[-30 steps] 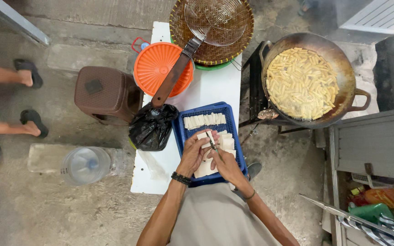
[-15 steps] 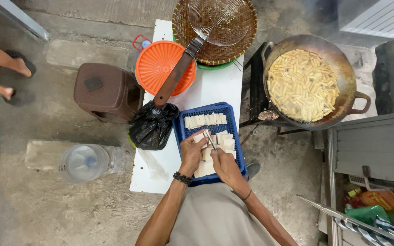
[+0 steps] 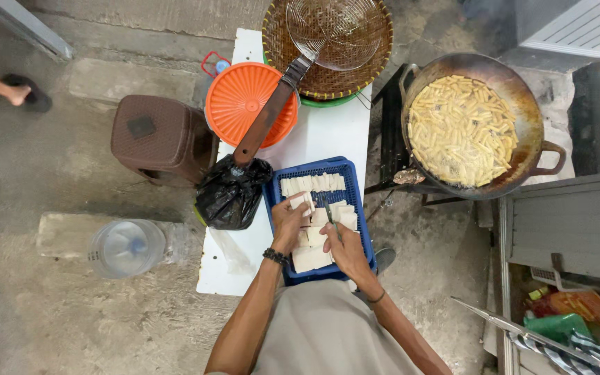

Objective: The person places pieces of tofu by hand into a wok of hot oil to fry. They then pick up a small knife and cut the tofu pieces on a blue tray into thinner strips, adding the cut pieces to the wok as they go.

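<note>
Clearly the risks here gather around the cutting and the hot oil. Starting at the left, a clear plastic water jug (image 3: 128, 246) lies on the concrete floor beside a brown plastic stool (image 3: 161, 139); another person's sandalled foot (image 3: 22, 94) shows at the far left edge, well apart from the work. On the white tabletop (image 3: 241, 267), a knotted black plastic bag (image 3: 230, 194) sits just beside the blue slotted plastic tray (image 3: 366, 208). An orange ribbed plastic lid (image 3: 248, 104) lies behind it under the brown handle of a wire skimmer (image 3: 335, 31), which rests on a woven basket (image 3: 376, 59).

The pale tofu-like slabs (image 3: 314, 257) lie in the tray, some already in strips along its far side. The left hand (image 3: 289, 222) is curled down on a white block, fingers closed over it to pin it. The right hand (image 3: 345, 250) is closed around what looks like a small knife (image 3: 329, 212), though the blade is thin and hard to make out at this size. The left fingertips sit very near that blade, so a slip on the soft, wet block could nick them. The tray overhangs the table's right edge slightly, so a hard press might tip it.

Further right, a dark iron wok of pale strips frying in oil (image 3: 463, 128) stands close by; a stray elbow or dropped wet piece could cause splatter.
</note>
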The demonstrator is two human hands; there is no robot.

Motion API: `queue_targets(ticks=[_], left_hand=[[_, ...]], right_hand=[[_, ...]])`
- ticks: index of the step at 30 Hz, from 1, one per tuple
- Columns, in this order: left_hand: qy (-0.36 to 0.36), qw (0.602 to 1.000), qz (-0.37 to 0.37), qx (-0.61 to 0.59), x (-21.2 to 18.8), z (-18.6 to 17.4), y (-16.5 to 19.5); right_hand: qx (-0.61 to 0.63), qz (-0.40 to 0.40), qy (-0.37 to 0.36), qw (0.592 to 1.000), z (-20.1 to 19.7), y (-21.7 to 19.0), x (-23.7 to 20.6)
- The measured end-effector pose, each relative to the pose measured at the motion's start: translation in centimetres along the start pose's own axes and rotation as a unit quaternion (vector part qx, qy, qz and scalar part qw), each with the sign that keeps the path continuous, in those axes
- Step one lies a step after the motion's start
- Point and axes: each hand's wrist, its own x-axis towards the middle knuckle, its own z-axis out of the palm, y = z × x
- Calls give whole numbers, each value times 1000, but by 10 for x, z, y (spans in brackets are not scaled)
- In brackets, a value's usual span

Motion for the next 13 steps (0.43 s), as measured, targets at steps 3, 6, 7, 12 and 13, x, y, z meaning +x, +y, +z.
queue_targets(ticks=[3, 6, 7, 12, 13], left_hand=[[3, 998, 55, 9, 37, 8, -7], [13, 996, 61, 66, 67, 15, -12], [26, 987, 97, 128, 71, 15, -14], [99, 947, 210, 224, 71, 10, -19], [87, 959, 178, 203, 69, 7, -21]], right_hand=[[-4, 12, 15, 1000, -6, -1, -1], [-8, 26, 14, 1000, -8, 3, -3], [-6, 16, 15, 1000, -8, 5, -5], [-11, 4, 18, 1000, -7, 17, -10], [-10, 10, 19, 1000, -6, 19, -9]])
